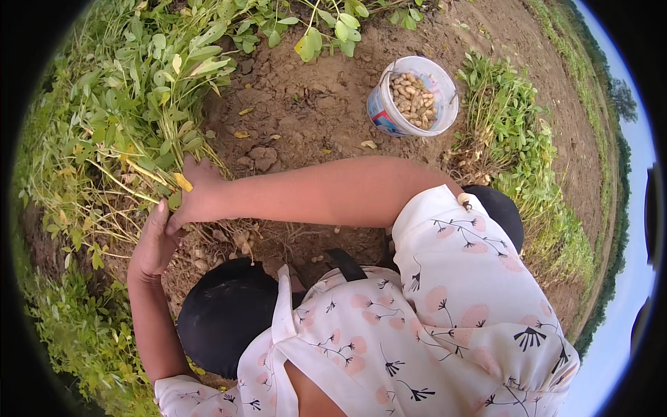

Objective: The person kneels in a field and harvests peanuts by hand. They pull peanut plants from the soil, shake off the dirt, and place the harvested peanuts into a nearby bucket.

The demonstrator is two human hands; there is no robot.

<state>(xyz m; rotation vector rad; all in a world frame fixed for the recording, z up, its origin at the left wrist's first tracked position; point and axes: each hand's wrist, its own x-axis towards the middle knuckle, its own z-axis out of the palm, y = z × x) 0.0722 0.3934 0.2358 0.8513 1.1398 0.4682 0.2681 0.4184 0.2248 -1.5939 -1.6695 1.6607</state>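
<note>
At the left, a thick heap of uprooted-looking peanut plants (151,120) lies with green and some yellowed leaves. My right hand (200,193) reaches across my body to it, its fingers around a bunch of stems. Close below, almost touching it, is my left hand (153,242), thumb raised beside the stems and its other fingers mostly hidden. Whether it grips anything does not show. Roots with peanut pods (239,242) hang or lie just right of the hands, near my knee.
A white plastic bucket (445,112) partly filled with peanuts (414,101) stands on bare soil (292,104) ahead. More peanut plants (505,114) lie in a row at the right. My dark-clothed left knee (226,315) is close under the left arm. Leafy branches (328,26) reach in at the top.
</note>
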